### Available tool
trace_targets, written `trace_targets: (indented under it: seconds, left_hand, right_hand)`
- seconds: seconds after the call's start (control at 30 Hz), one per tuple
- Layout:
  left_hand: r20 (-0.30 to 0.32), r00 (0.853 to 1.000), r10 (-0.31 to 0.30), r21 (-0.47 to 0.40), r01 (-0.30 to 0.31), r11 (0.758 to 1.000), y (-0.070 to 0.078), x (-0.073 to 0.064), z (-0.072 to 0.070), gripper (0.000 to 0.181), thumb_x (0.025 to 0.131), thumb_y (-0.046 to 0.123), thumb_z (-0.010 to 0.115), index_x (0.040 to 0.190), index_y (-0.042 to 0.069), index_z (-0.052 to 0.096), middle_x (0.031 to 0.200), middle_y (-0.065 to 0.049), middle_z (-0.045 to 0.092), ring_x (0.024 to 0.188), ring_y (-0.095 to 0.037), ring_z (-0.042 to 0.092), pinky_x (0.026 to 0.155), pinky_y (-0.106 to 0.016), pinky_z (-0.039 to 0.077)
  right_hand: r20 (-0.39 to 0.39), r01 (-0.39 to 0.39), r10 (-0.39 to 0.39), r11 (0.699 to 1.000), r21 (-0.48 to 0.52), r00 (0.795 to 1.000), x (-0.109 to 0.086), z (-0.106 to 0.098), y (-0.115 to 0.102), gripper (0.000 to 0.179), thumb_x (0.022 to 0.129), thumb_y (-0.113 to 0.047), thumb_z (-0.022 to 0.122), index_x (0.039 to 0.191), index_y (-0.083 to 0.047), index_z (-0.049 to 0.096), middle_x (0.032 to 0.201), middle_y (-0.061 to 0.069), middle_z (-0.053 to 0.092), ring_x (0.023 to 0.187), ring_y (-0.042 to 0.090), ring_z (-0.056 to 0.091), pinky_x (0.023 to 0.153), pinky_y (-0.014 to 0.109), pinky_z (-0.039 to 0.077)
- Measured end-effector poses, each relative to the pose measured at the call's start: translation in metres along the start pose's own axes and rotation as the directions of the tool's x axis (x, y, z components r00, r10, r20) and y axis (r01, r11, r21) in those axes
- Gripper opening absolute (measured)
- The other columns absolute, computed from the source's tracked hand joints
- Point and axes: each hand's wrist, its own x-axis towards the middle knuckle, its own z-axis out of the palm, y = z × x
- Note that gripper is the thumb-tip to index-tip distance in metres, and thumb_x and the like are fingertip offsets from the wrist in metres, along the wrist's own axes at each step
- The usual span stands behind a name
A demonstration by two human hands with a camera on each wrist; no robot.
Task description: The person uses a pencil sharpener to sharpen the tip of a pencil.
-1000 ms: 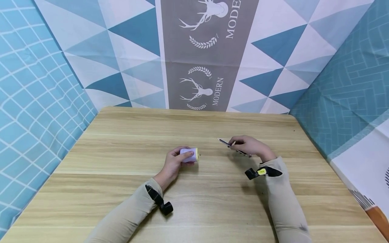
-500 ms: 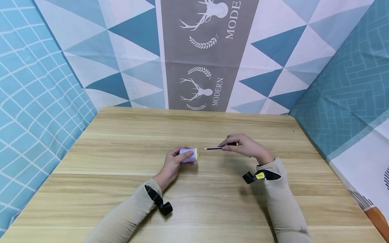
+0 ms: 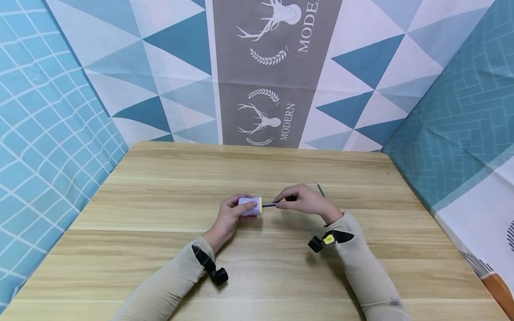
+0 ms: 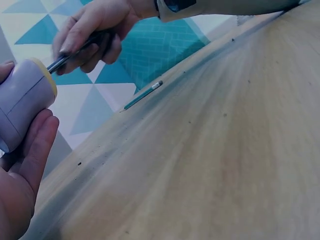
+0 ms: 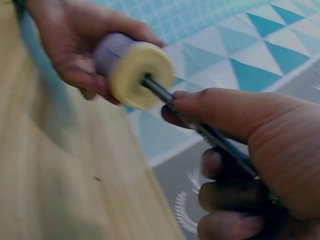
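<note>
My left hand grips a small lavender pencil sharpener with a pale yellow end, held sideways above the table. My right hand pinches a dark pencil. In the right wrist view the pencil runs from the fingers into the hole in the middle of the sharpener's yellow face; its tip is hidden inside. A second pencil, green with a pale ferrule, lies on the table beyond the right hand and is touched by neither hand.
The wood-grain table carries a few tiny dark specks. Patterned cloth hangs behind it and on both sides. Each wrist wears a black camera on a strap.
My right hand has moved left and slightly toward me, turning the pencil level and bringing its tip into the sharpener. The green pencil has come into sight. My left hand stays almost still.
</note>
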Motion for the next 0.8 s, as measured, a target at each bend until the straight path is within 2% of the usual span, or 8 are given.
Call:
trace_targets:
  seconds: [0.27, 0.47, 0.6, 0.7, 0.77, 0.8]
  left_hand:
    - [-0.010, 1.000, 0.026, 0.025, -0.026, 0.999, -0.002, -0.001, 0.000, 0.021, 0.081, -0.008, 0.069, 0.101, -0.005, 0.069, 0.098, -0.011, 0.064, 0.082, -0.024, 0.066, 0.067, -0.041, 0.065]
    - [-0.017, 0.999, 0.032, 0.011, -0.032, 0.999, -0.001, 0.000, 0.002, 0.018, 0.081, -0.008, 0.070, 0.096, 0.002, 0.071, 0.097, -0.010, 0.064, 0.080, -0.023, 0.066, 0.067, -0.041, 0.065]
    - [-0.018, 0.999, 0.036, 0.001, -0.036, 0.999, 0.000, 0.001, 0.002, 0.017, 0.081, -0.007, 0.070, 0.094, 0.004, 0.072, 0.095, -0.010, 0.064, 0.078, -0.022, 0.066, 0.065, -0.039, 0.065]
    - [-0.036, 0.999, 0.029, -0.006, -0.030, 1.000, -0.001, 0.000, 0.001, 0.017, 0.081, -0.007, 0.069, 0.093, 0.005, 0.072, 0.095, -0.010, 0.064, 0.077, -0.021, 0.066, 0.063, -0.038, 0.065]
    - [-0.047, 0.999, 0.019, -0.008, -0.019, 1.000, -0.001, -0.001, 0.000, 0.018, 0.081, -0.008, 0.069, 0.092, 0.005, 0.073, 0.096, -0.011, 0.064, 0.077, -0.022, 0.066, 0.063, -0.038, 0.065]
    - [-0.048, 0.999, 0.012, -0.012, -0.013, 1.000, -0.001, 0.000, 0.000, 0.018, 0.081, -0.008, 0.069, 0.092, 0.005, 0.073, 0.097, -0.011, 0.064, 0.078, -0.022, 0.066, 0.063, -0.038, 0.065]
  right_hand:
    - [-0.094, 0.022, -0.021, 1.000, 0.019, 0.995, 0.010, 0.022, 0.007, 0.006, 0.091, -0.010, 0.071, 0.092, -0.005, 0.075, 0.070, 0.000, 0.063, 0.056, 0.007, 0.043, 0.050, 0.019, 0.038]
    - [-0.155, 0.082, -0.089, 0.995, -0.052, 0.984, 0.013, 0.026, 0.006, 0.006, 0.088, -0.011, 0.075, 0.092, -0.011, 0.072, 0.061, -0.008, 0.049, 0.055, 0.006, 0.041, 0.049, 0.021, 0.035]
    - [-0.169, 0.148, -0.166, 0.982, -0.116, 0.972, 0.015, 0.028, 0.005, 0.008, 0.086, -0.010, 0.078, 0.085, -0.012, 0.071, 0.066, -0.009, 0.059, 0.057, 0.003, 0.046, 0.050, 0.020, 0.041]
    - [-0.157, 0.232, -0.271, 0.945, -0.229, 0.950, 0.014, 0.029, 0.003, 0.007, 0.085, -0.010, 0.078, 0.084, -0.012, 0.072, 0.076, -0.008, 0.067, 0.061, 0.002, 0.052, 0.053, 0.020, 0.047]
    - [-0.136, 0.300, -0.370, 0.880, -0.368, 0.919, 0.013, 0.030, 0.001, 0.006, 0.085, -0.011, 0.079, 0.085, -0.013, 0.073, 0.079, -0.008, 0.068, 0.063, 0.003, 0.055, 0.055, 0.019, 0.050]
    - [-0.121, 0.333, -0.427, 0.826, -0.454, 0.896, 0.012, 0.030, 0.001, 0.008, 0.084, -0.012, 0.080, 0.085, -0.013, 0.072, 0.078, -0.007, 0.067, 0.064, 0.004, 0.056, 0.055, 0.020, 0.051]
